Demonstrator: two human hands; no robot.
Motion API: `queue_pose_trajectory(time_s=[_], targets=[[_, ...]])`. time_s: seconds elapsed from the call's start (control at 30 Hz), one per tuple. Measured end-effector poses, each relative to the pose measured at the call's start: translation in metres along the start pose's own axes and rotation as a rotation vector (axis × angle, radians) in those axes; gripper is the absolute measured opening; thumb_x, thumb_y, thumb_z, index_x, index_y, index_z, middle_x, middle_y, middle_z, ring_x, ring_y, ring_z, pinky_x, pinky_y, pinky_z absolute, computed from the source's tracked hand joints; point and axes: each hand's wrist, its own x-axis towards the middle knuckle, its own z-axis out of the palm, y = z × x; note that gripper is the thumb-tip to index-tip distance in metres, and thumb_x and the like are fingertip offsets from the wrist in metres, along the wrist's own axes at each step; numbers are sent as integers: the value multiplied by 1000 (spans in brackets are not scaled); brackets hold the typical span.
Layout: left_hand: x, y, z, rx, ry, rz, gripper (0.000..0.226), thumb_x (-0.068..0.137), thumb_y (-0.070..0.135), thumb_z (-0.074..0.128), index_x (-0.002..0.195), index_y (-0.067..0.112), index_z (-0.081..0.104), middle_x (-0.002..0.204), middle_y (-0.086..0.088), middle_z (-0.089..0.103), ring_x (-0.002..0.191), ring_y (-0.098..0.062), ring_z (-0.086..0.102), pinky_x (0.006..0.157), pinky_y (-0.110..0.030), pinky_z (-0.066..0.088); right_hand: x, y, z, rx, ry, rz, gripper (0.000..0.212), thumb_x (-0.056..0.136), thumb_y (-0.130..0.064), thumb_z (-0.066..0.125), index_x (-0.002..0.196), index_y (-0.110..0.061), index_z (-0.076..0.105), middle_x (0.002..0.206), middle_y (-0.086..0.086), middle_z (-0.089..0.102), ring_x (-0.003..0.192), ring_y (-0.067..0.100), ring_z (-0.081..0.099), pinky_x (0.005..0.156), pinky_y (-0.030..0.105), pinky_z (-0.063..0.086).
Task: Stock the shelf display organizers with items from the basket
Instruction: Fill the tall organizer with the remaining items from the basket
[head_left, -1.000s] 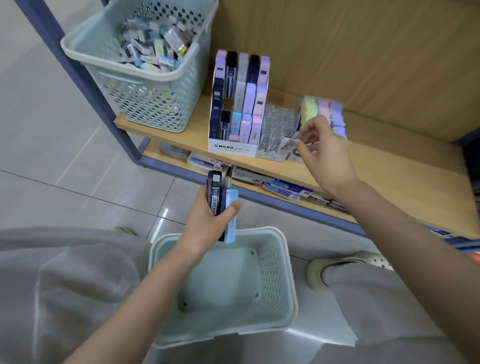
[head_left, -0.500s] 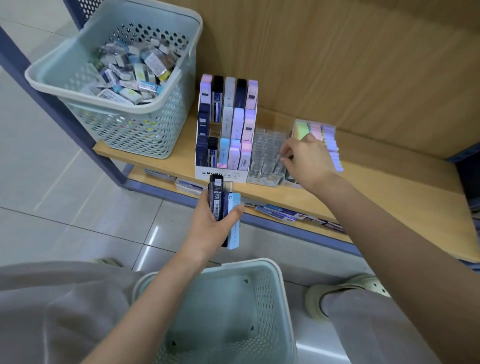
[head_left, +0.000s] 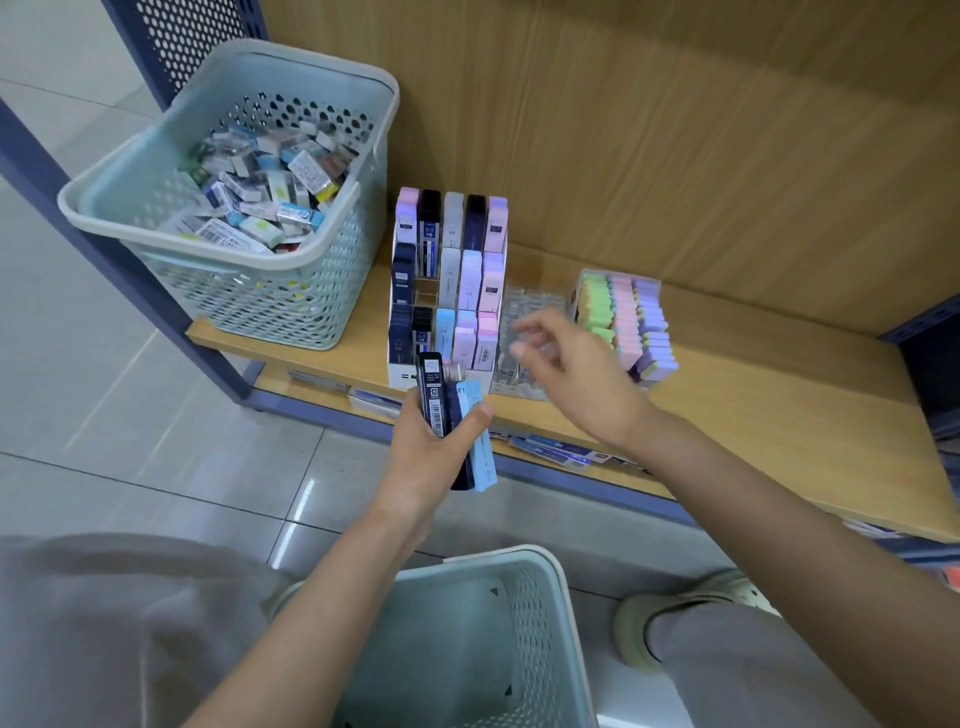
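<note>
The wooden shelf (head_left: 779, 431) runs from 9 o'clock to 4 o'clock across the view, backed by a wood-grain panel. A perforated basket (head_left: 270, 306) is placed on the shelf's left end at 10 o'clock and is filled with small packaged items (head_left: 260, 208). A second perforated basket (head_left: 530, 639) stands on the floor at 6 o'clock; no contents are seen in the visible part of its interior. A white tiered organizer (head_left: 401, 375) is set upright on the shelf just above centre, at 12 o'clock, with rows of slim cases in black, navy, grey, blue, pink and lilac. Just beside it, toward 3 o'clock, a clear plastic organizer (head_left: 530, 299) is positioned, and beyond that a display of pastel blocks (head_left: 623, 317) is located at 2 o'clock. The right hand (head_left: 582, 384) is held above the shelf's front edge, in front of the clear organizer; its fingers are blurred, loosely curled with a narrow gap, and nothing is seen between them. The left hand (head_left: 431, 457) is held at centre, in front of the tiered organizer's base, with fingers and thumb wrapped around a bundle of slim cases (head_left: 434, 395). The bundle is held upright: a black case on the 9 o'clock side, a light blue case on the 3 o'clock side, and a dark one between them.
</note>
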Motion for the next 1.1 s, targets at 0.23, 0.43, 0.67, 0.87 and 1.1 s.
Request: queue_pose_trajectory(time_s=[0.23,0.43,0.67,0.87,1.1], targets=[[-8,14,-3,-44,-32,71,36,90,23,59,125,19,52,114,2,67,106,-16,64,87,-36,52,-30,-39,6,103,-301,-1,64,84,-8,67,137,-32,42,101,-26,44,78,2,61,77,15,49],[-17,37,-14,51,-89,134,45,83,42,63,122,22,54,113,3,67,106,-14,63,93,-38,50,-37,-63,-4,225,-196,39,37,80,-12,72,105,-26,49,101,-5,56,66,12,64,66,26,56],[-9,104,-58,256,-19,222,15,91,23,60,101,27,51,93,6,64,83,-15,64,72,-32,51,-10,-62,-16,515,207,74,22,90,-6,59,86,-19,42,89,4,65,78,11,69,64,25,58],[-2,136,-87,253,24,260,16,91,25,61,96,30,47,92,9,61,77,-10,66,78,-36,51,34,-60,-4,224,312,17,14,90,-14,60,91,-16,46,84,0,65,74,15,63,61,16,45],[7,135,-89,185,36,207,13,90,29,61,92,27,49,97,2,62,93,-22,63,91,-44,50,82,-68,17,-155,216,-61,11,88,-12,62,92,-14,52,82,-2,58,72,15,57,73,34,50]])
